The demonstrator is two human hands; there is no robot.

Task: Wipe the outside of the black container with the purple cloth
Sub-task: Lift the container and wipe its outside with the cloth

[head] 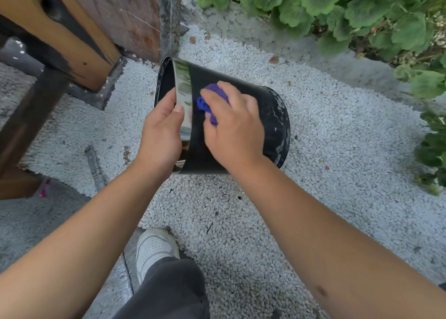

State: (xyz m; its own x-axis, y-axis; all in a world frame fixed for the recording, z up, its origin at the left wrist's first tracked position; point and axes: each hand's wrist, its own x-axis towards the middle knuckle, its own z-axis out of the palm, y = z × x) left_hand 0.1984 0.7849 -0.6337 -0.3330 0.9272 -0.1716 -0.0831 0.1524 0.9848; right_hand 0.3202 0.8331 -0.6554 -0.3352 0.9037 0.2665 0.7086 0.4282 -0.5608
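Gravel (325,130) — one container (241,87), one cloth (217,94)

There is only one view, from a wide-angle camera on the person's head. It looks forward and steeply down, so both forearms enter from the near edge and meet at the middle of the picture. The left hand (161,135) and right hand (233,128) are close to the lens and look large. Straight below is a white shoe (154,248) on pale gravel (337,149). Green plants (362,12) fill the far right, a wooden beam (60,36) the far left. Straight lines bend near the edges.
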